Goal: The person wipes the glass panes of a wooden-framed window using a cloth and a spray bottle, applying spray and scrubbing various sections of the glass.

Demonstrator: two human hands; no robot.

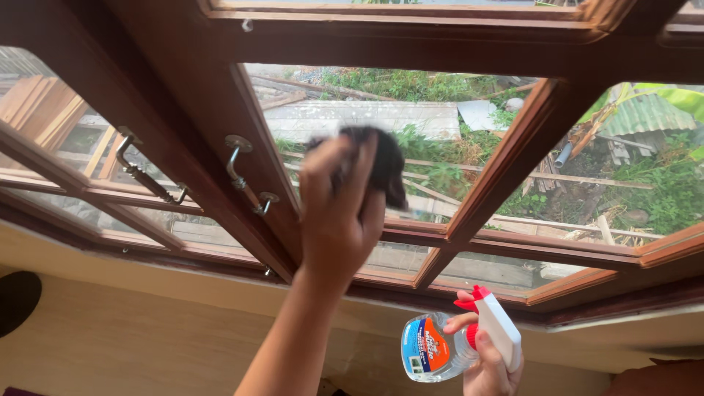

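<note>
Left hand (339, 213) and dark cloth (381, 165) at frame centre were motion-blurred; right hand (488, 367) and spray bottle (440, 348) were cropped by bottom edge.

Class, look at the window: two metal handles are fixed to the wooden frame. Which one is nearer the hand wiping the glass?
The right-hand handle, on the thick upright beside the left hand. The other handle sits further left.

A wooden window frame (220, 139) is seen, its reddish-brown bars dividing clear glass panes (440, 139). Two metal handles are fixed to it — a curved one (246, 172) on the central upright and a twisted one (147, 176) on the left sash. A dark cloth (385, 165) is pressed flat against the middle pane, near its left edge. Below the frame's lower edge a cream wall (147, 337) is seen.
</note>
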